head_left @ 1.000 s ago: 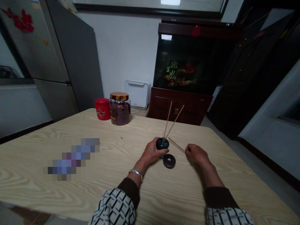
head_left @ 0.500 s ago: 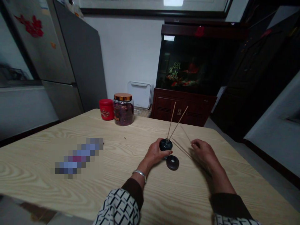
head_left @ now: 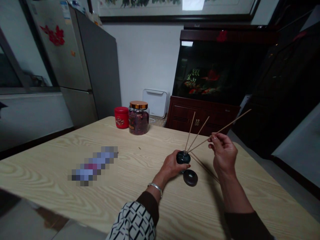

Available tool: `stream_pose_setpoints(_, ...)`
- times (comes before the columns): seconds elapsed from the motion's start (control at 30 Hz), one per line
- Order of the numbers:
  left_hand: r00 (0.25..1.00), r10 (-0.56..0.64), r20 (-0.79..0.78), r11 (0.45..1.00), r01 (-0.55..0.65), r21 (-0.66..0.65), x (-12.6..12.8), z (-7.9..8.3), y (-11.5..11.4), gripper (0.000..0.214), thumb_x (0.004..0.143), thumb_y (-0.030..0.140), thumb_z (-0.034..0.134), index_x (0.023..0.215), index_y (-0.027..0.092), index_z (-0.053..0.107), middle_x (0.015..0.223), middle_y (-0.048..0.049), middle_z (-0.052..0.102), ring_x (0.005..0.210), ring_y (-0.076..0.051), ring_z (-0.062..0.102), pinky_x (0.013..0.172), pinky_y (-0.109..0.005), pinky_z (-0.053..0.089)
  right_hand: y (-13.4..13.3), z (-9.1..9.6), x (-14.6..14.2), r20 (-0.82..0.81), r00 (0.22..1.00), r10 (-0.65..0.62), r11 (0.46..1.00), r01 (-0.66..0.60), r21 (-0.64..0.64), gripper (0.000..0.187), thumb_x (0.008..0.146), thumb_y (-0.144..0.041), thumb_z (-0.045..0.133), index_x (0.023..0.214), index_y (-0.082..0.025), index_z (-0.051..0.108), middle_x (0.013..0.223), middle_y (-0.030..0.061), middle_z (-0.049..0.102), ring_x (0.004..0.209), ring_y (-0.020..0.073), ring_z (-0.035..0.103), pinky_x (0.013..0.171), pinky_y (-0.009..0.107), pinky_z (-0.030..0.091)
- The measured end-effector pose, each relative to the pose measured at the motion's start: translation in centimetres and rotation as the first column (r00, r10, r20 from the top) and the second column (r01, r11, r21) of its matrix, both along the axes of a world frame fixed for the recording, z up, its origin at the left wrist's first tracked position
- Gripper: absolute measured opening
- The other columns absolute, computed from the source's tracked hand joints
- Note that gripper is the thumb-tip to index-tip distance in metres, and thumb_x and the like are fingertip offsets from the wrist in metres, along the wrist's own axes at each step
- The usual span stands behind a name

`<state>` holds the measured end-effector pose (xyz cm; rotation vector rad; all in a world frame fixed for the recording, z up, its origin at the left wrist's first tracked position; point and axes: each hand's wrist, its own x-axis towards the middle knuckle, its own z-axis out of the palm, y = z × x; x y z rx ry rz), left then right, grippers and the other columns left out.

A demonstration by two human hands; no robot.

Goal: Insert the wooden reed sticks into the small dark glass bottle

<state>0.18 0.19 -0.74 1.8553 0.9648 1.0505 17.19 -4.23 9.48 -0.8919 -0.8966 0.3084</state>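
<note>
A person's left hand (head_left: 172, 165) gripped a dark round glass bottle (head_left: 183, 157) already holding two thin wooden sticks (head_left: 190, 130); the right hand (head_left: 224, 155) pinched a third stick (head_left: 235, 120), more lying on the pale wooden table (head_left: 50, 173).

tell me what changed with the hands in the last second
The right hand has lifted off the pale wooden table, its fingers now pinching a long thin wooden stick that slants up and rightward. The left hand stays around the dark round bottle, with its two upright sticks unchanged.
</note>
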Motion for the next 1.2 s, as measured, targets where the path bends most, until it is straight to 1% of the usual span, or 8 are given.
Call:
stream_pose_setpoints(0.3,1.0,-0.011,0.015,1.0,0.011,-0.004,0.0,0.0,-0.1,0.061,0.064,0.044,0.083,0.115,0.02,0.061,0.099,-0.0043,0.07,0.089,-0.021,0.064,0.077,-0.028,0.049,1.2,-1.7,-0.8,0.196,0.98,0.036,0.995,-0.018,-0.096,0.025,0.08,-0.037,0.07,0.095,-0.018,0.066,0.082,0.0013,0.064,0.071,0.0133,0.059,0.057,0.024,0.045)
stream_pose_setpoints(0.57,1.0,-0.001,-0.008,1.0,0.001,-0.011,0.0,0.6,-0.3,0.06,0.063,0.038,0.083,0.115,0.018,0.061,0.101,-0.0056,0.07,0.091,-0.022,0.064,0.079,-0.029,0.048,1.2,-3.3,-1.7,0.345,0.92,0.187,0.933,-0.057,-0.355,0.035,0.079,-0.05,0.067,0.091,-0.017,0.067,0.081,0.005,0.068,0.07,0.0174,0.062,0.059,0.027,0.047)
stream_pose_setpoints(0.73,1.0,-0.009,0.006,1.0,0.009,0.0,0.0,0.4,-0.2,0.06,0.064,0.04,0.083,0.116,0.02,0.061,0.1,-0.0049,0.07,0.09,-0.021,0.064,0.078,-0.028,0.048,0.5,-3.7,1.2,0.475,0.866,0.157,0.892,0.082,-0.444,0.035,0.086,-0.051,0.055,0.09,-0.019,0.066,0.082,0.0066,0.071,0.071,0.0191,0.065,0.063,0.029,0.047)
stream_pose_setpoints(0.83,1.0,-0.008,0.012,1.0,0.008,0.005,0.0,0.5,-0.2,0.058,0.064,0.039,0.083,0.114,0.02,0.062,0.099,-0.0049,0.07,0.089,-0.021,0.064,0.078,-0.028,0.048,-0.4,-4.6,4.8,0.702,0.702,0.12,0.776,0.375,-0.507,0.025,0.088,-0.04,0.053,0.089,-0.02,0.068,0.087,0.0073,0.072,0.077,0.0199,0.065,0.069,0.03,0.044)
stream_pose_setpoints(0.93,1.0,-0.016,0.02,1.0,0.016,-0.01,0.0,0.5,-0.3,0.055,0.064,0.038,0.082,0.112,0.019,0.063,0.097,-0.0048,0.071,0.088,-0.02,0.064,0.078,-0.028,0.049,-1.3,-6.1,7.4,0.805,0.517,0.29,0.57,0.582,-0.579,0.02,0.086,-0.034,0.054,0.086,-0.022,0.07,0.096,0.008,0.072,0.088,0.0219,0.065,0.071,0.03,0.041)
stream_pose_setpoints(1.0,1.0,-0.012,0.023,1.0,0.012,-0.012,0.0,0.5,-0.3,0.055,0.065,0.037,0.082,0.112,0.019,0.063,0.097,-0.0045,0.071,0.088,-0.02,0.064,0.079,-0.028,0.049,-1.8,-7.0,7.8,0.791,0.456,0.409,0.48,0.63,-0.611,0.019,0.084,-0.036,0.056,0.086,-0.023,0.07,0.1,0.008,0.071,0.092,0.0227,0.065,0.07,0.03,0.04)
stream_pose_setpoints(1.1,1.0,0.001,0.015,1.0,-0.001,0.0,0.1,0.4,-0.3,0.056,0.064,0.037,0.082,0.113,0.018,0.062,0.098,-0.0046,0.07,0.089,-0.02,0.064,0.079,-0.029,0.049,-2.0,-7.6,7.2,0.784,0.416,0.461,0.429,0.668,-0.608,0.017,0.082,-0.035,0.057,0.087,-0.024,0.069,0.101,0.0072,0.071,0.093,0.0219,0.064,0.068,0.029,0.038)
stream_pose_setpoints(1.2,1.0,-0.01,0.018,1.0,0.01,0.001,0.1,0.4,-0.3,0.056,0.065,0.037,0.082,0.114,0.018,0.062,0.097,-0.0043,0.071,0.088,-0.02,0.065,0.078,-0.028,0.049,-2.0,-7.5,6.4,0.792,0.42,0.444,0.425,0.679,-0.598,0.012,0.081,-0.028,0.056,0.085,-0.024,0.067,0.097,0.0057,0.071,0.09,0.0199,0.064,0.066,0.027,0.036)
